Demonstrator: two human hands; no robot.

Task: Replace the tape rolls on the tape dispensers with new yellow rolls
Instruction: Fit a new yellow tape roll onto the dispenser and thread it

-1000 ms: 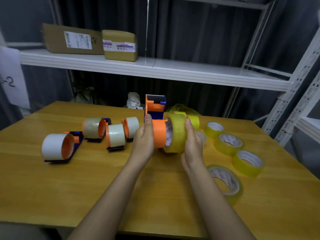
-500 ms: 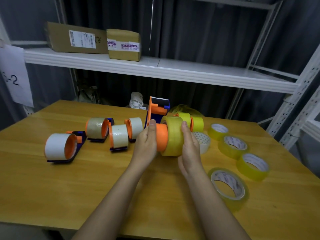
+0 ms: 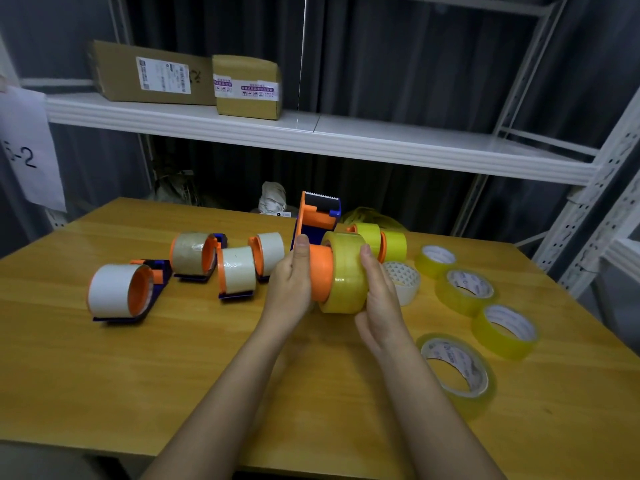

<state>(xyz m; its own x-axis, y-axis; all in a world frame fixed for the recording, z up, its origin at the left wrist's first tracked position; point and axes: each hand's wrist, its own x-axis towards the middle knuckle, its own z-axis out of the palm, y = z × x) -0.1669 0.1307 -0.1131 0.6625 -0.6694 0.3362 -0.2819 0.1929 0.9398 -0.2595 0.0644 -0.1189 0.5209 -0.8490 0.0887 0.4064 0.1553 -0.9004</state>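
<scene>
- The left hand (image 3: pixel 289 284) grips the tape dispenser (image 3: pixel 317 216) at its orange hub (image 3: pixel 321 273), thumb up along the hub's near edge and fingers curled behind it.
- The right hand (image 3: pixel 379 292) holds the yellow roll (image 3: pixel 344 271) from its right side, thumb laid on the roll's top edge, palm against its face; the fingers behind are hidden.
- The yellow roll sits between the two hands, partly over the hub, with a band of orange showing on the side toward the left hand.
- The dispenser's toothed cutter end stands up just beyond the left thumb.
- Left of the left hand, four more dispensers lie on the wooden table (image 3: pixel 173 368), each carrying a pale roll; the nearest (image 3: pixel 268 252) is just beside the knuckles.
- Just beyond the right hand stand two dispensers with yellow rolls (image 3: pixel 382 242), and a white roll (image 3: pixel 403 280) lies against its far side.
- Four loose yellow rolls (image 3: pixel 465 291) lie well to the right of the right hand.
- Two cardboard boxes (image 3: pixel 242 84) rest on the shelf above.
</scene>
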